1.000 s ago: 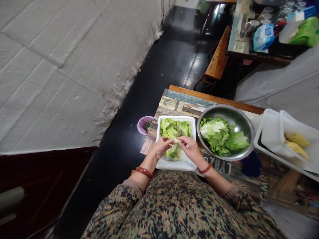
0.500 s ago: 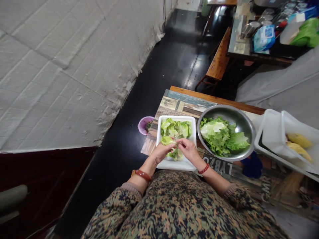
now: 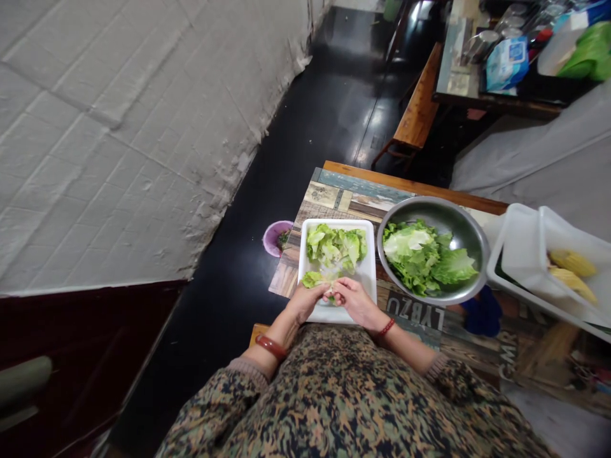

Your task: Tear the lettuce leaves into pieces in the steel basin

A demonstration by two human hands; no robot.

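Observation:
Over the near half of a white plastic tray (image 3: 367,267), my two hands meet at a lettuce leaf (image 3: 312,278). My left hand (image 3: 305,300) is closed on this leaf, which sticks out past the thumb. The fingertips of my right hand (image 3: 354,296) pinch the leaf's pale end, close against the left fingers. Torn lettuce pieces (image 3: 337,245) lie in the far half of the tray. To the right, a steel bowl (image 3: 461,222) holds larger lettuce leaves (image 3: 424,257), tilted a little toward me.
White plastic bins (image 3: 520,245), one holding yellow corn-like pieces (image 3: 573,270), stand right of the bowl. A blue cloth-like thing (image 3: 483,312) lies below the bowl. On the floor past the table's left edge is a purple bucket (image 3: 274,238). A wooden bench (image 3: 417,121) stands farther off.
Both hands have come slightly nearer to me with the leaf, low over the tray. More of the torn pieces behind them shows now. The view has shifted slightly.

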